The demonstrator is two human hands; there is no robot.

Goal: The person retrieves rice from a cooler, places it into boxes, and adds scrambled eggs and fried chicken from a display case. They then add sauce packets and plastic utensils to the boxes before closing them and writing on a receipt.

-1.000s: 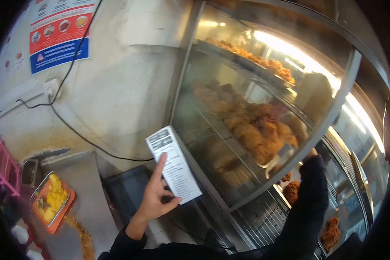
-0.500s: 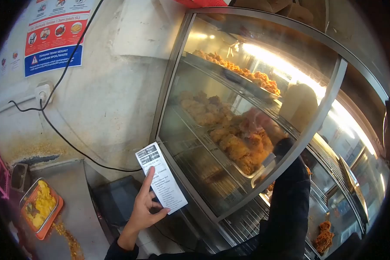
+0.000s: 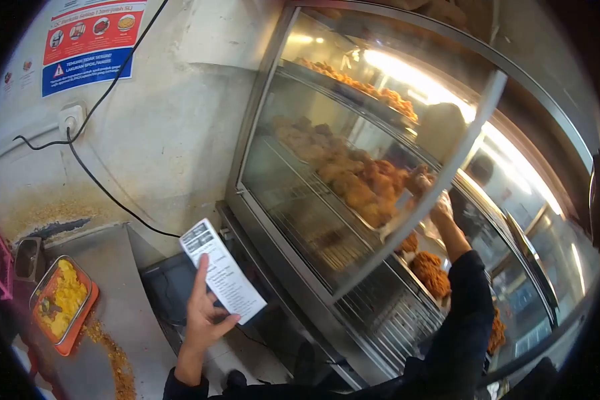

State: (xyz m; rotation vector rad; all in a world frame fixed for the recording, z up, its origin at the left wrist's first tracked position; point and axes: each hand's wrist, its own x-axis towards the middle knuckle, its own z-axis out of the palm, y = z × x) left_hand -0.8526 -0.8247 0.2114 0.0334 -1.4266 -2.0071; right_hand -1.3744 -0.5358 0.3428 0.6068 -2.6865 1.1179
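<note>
My left hand (image 3: 203, 313) is closed around a printed paper slip (image 3: 224, 270), with the index finger stretched along its face and the thumb near its lower edge. My right hand (image 3: 441, 210) is inside the glass-fronted warming cabinet (image 3: 293, 280), at its open right side. It is beside the fried chicken pieces (image 3: 357, 183) on the middle shelf. Something clear, like thin plastic, shows about this hand. Its fingers are blurred and partly behind the door frame, so I cannot make out whether they hold a piece.
More fried chicken (image 3: 430, 273) lies on the lower right rack, and small fried pieces (image 3: 380, 93) fill the top tray. At left, an orange tray (image 3: 93, 293) carries a metal pan of yellow food on a steel counter (image 3: 130, 287) with crumbs. A black cable (image 3: 103, 193) hangs along the wall.
My right hand has drawn back from over the chicken toward the cabinet's open right side. My left hand and the slip sit a little farther left in view.
</note>
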